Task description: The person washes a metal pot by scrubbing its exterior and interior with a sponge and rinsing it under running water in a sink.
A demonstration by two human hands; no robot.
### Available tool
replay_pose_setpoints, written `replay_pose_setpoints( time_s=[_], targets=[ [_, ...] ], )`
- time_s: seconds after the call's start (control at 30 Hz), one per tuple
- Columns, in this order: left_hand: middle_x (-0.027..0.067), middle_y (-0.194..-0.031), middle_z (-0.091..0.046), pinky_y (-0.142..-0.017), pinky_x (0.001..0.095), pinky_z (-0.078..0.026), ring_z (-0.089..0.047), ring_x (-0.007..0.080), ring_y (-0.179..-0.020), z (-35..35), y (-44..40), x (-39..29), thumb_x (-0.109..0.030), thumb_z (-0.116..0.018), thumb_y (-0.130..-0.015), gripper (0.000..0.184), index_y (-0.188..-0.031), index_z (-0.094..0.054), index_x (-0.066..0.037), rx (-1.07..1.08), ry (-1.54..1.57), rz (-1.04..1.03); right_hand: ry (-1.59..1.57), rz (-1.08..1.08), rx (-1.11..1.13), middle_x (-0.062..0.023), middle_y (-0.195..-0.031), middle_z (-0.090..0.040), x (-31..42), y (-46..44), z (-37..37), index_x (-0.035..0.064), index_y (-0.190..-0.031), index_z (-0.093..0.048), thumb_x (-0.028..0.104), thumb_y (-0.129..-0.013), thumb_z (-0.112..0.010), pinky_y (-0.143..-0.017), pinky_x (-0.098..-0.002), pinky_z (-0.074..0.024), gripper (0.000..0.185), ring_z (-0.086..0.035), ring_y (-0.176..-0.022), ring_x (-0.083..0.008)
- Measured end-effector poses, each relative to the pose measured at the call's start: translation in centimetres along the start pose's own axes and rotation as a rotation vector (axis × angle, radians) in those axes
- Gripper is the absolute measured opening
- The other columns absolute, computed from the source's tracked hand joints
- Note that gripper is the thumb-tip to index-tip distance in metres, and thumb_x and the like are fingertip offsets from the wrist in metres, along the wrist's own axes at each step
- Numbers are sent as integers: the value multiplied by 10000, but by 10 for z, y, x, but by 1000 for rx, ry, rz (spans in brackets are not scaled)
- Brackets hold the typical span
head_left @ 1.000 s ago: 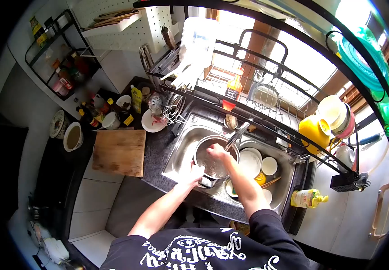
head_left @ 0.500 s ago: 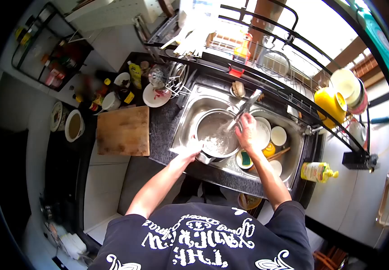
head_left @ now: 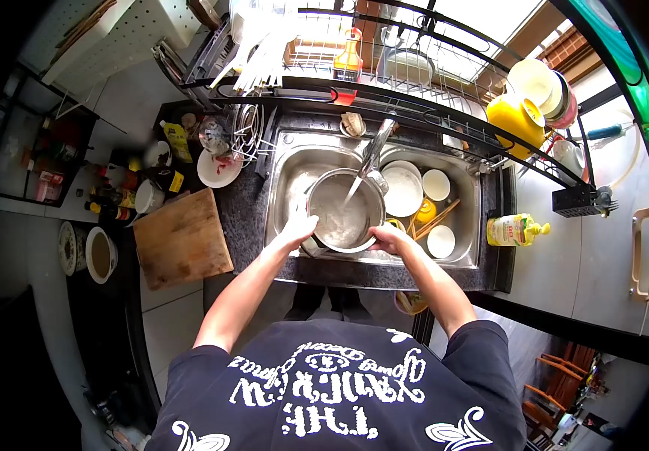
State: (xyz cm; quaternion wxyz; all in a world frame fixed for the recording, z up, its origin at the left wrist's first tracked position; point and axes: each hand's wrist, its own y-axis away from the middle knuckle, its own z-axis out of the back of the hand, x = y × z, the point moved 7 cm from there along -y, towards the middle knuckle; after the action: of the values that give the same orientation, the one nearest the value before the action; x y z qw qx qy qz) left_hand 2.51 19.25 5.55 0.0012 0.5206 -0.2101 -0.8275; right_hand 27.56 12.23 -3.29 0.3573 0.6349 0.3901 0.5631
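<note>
A round metal pot point(head_left: 345, 210) is at the left sink basin, under the faucet point(head_left: 375, 149), with a stream of water falling into it. My left hand point(head_left: 298, 228) grips the pot's left side near its handle. On the right, my right hand point(head_left: 389, 239) is closed on the pot's lower right rim. The right basin point(head_left: 469, 225) holds a white plate point(head_left: 402, 189), small white bowls point(head_left: 436, 184), a yellow item point(head_left: 427, 210) and chopsticks point(head_left: 439, 218).
A cutting board point(head_left: 182, 239) and a white bowl point(head_left: 219, 168) lie left of the sink. A black dish rack point(head_left: 415, 107) spans behind the faucet. A yellow soap bottle point(head_left: 516, 230) stands at the right. Bottles point(head_left: 118, 197) crowd the left corner.
My right hand has come out of the pot, moved past the faucet and taken hold of the pot's right rim. The view has shifted. Water now runs in a narrow stream.
</note>
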Motion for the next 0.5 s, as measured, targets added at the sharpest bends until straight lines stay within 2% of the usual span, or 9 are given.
replay_pose_setpoints(
  time_s=[0.07,0.13,0.23,0.27,0.3,0.33,0.37,0.43,0.5],
  targets=[
    [214,-1303,-492,-1016,378,-372,-497,311,-1159,6,4,-1,-79,-520,-784,830,-1509,-118,-61,26,-45,35,68,91,-46,-133,-891,-652,17,16,-7,-38,-1051,-573,2,-835,-544,-630,-355,-624,221,-678,-727,-239],
    [208,-1298,-503,-1014,371,-377,-518,307,-1144,10,9,-1,-79,-522,-790,798,-1498,-155,-59,21,133,59,123,149,-38,-137,-955,-636,44,40,-18,-41,-1116,-548,44,-858,-521,-630,-356,-634,273,-679,-746,-246],
    [182,-1274,-521,-950,360,-427,-544,274,-1096,11,14,5,-90,-516,-798,706,-1450,-252,-32,68,235,231,281,108,-118,-144,-974,-629,57,25,-4,-76,-1096,-548,131,-903,-472,-598,-334,-626,293,-685,-739,-252],
    [182,-1248,-535,-904,350,-452,-560,255,-1063,8,12,11,-112,-519,-802,646,-1406,-311,-17,64,255,208,340,115,-114,-146,-970,-635,63,27,-4,-89,-1075,-559,184,-926,-450,-584,-324,-620,330,-687,-712,-251],
    [181,-1222,-549,-857,340,-477,-576,236,-1029,6,9,18,-134,-522,-807,591,-1363,-371,-2,60,275,185,364,115,-82,-152,-955,-651,65,25,-1,-84,-1069,-573,185,-923,-451,-579,-319,-618,329,-688,-696,-250],
    [181,-1222,-549,-857,340,-477,-576,236,-1029,2,5,26,-134,-522,-807,591,-1363,-371,-2,69,281,187,388,113,-51,-157,-940,-668,66,25,2,-79,-1062,-586,186,-921,-452,-574,-315,-615,329,-688,-679,-250],
    [198,-1220,-550,-863,354,-480,-582,258,-1029,9,8,12,-149,-531,-809,573,-1345,-397,4,86,96,247,388,106,-60,-157,-940,-668,69,35,2,-79,-1062,-586,186,-921,-452,-574,-315,-615,329,-688,-679,-250],
    [214,-1217,-550,-868,367,-483,-588,280,-1029,4,1,7,-165,-540,-812,558,-1328,-423,10,114,-85,300,483,169,-109,-160,-908,-683,88,65,-3,-78,-1071,-596,150,-902,-466,-566,-311,-613,312,-690,-673,-246],
    [213,-1279,-523,-987,392,-412,-510,333,-1159,10,-9,-26,-139,-534,-858,483,-1318,-469,-6,-361,-250,-226,516,197,-95,-160,-886,-688,97,81,-5,-81,-1086,-593,129,-892,-474,-553,-307,-610,310,-690,-660,-240]
  ],
)
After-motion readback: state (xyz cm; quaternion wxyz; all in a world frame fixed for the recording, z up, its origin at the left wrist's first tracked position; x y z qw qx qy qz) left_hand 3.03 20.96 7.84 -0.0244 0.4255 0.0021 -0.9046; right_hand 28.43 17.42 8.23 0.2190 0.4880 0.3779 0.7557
